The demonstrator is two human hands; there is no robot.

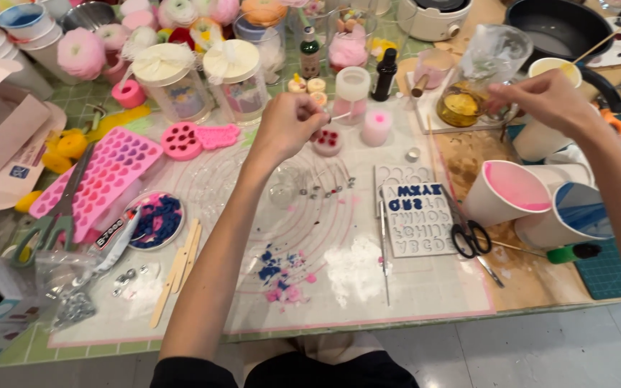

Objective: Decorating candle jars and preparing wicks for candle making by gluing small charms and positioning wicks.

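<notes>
Two hands are raised over the white silicone mat. A thin white wick is pinched by the left hand. Right hand fingers are pinched together near the clear bag. A steady hold seems needed.

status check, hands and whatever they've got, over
Left hand pinching a thin white stick over the small pink mould. Right hand pinched at the clear bag. Cups, scissors nearby.

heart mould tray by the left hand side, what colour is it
Pink; the heart mould tray shows clearly in the head view.
</notes>
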